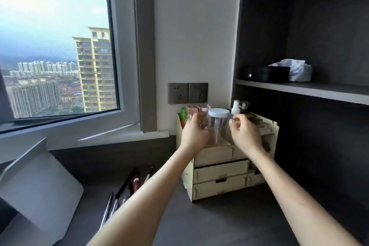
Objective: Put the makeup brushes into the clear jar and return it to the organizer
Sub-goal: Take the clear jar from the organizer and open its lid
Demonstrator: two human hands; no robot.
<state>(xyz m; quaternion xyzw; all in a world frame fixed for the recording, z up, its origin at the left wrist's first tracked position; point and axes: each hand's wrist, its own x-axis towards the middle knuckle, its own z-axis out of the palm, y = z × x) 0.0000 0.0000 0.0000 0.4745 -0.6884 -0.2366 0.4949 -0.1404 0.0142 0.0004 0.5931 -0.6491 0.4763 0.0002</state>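
Note:
A clear jar [219, 128] with a white lid stands in the top of a pale wooden organizer [219, 173] with drawers. It looks empty. My left hand [194, 135] is at the jar's left side, fingers curved against it. My right hand [244, 134] is at the jar's right side, fingers loosely bent near the lid; I cannot tell whether it touches the jar. Several makeup brushes [127, 187] lie on the dark desk to the lower left, partly hidden behind my left forearm.
The organizer top also holds rose-gold boxes [196, 112], a green item [183, 115] and a small white spray bottle [236, 107]. A grey-white stand [38, 191] sits at the left. A dark shelf [299, 89] hangs above the organizer on the right, a window lies left.

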